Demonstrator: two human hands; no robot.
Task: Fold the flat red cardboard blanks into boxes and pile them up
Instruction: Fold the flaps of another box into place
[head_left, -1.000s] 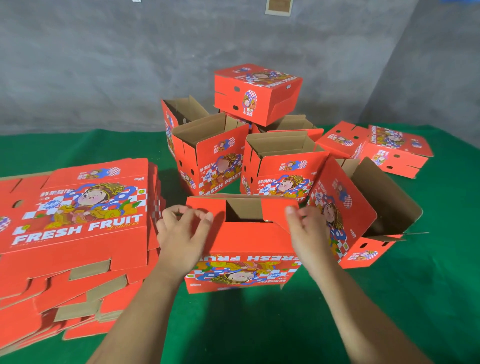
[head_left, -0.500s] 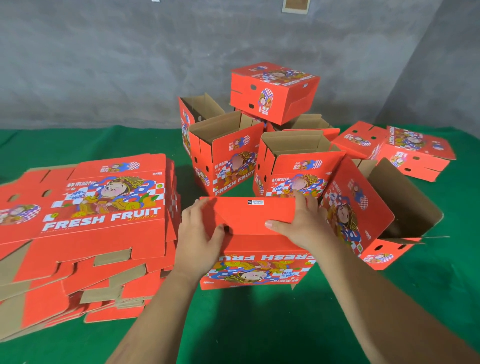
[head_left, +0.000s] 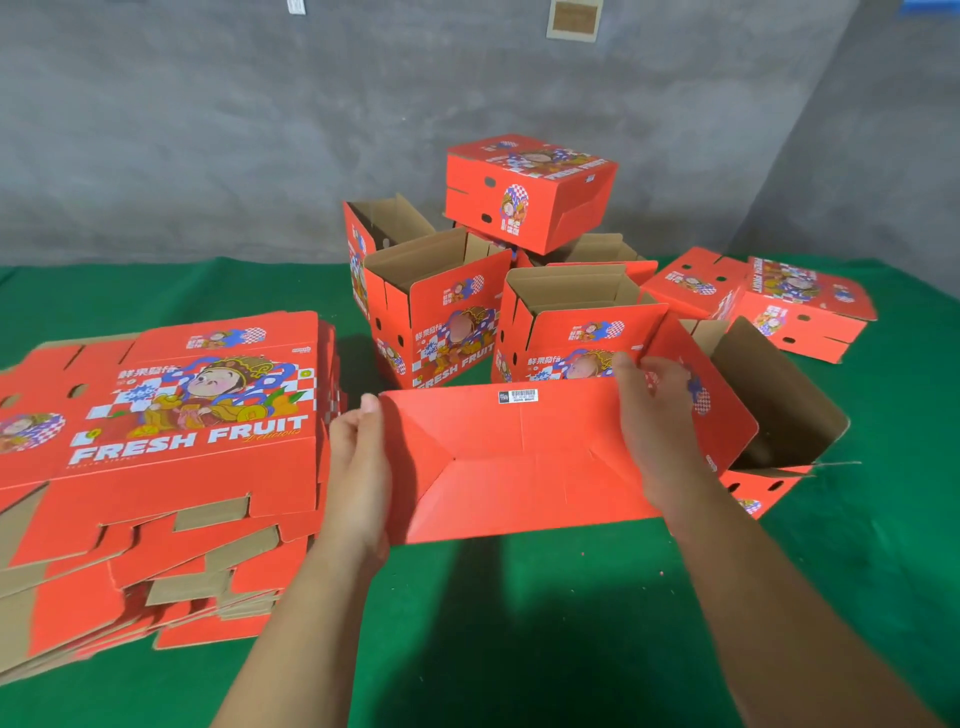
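Observation:
In the middle of the green table I hold a red box (head_left: 519, 462) with its folded bottom facing me; a small barcode label sits near its upper edge. My left hand (head_left: 358, 467) grips the box's left side and my right hand (head_left: 654, 431) grips its right side. A thick stack of flat red blanks (head_left: 156, 457) printed FRESH FRUIT lies to the left. Behind the held box stands a pile of folded boxes (head_left: 452, 322), several open-topped, with one closed box (head_left: 530, 192) on top.
An open box (head_left: 753, 415) lies on its side just right of my right hand. Two more closed boxes (head_left: 800, 306) rest at the far right. A grey wall (head_left: 208, 130) rises behind the green table (head_left: 519, 623).
The box has been tipped up so its closed bottom faces me instead of its printed side. My hands have shifted from the top flaps to its left and right sides.

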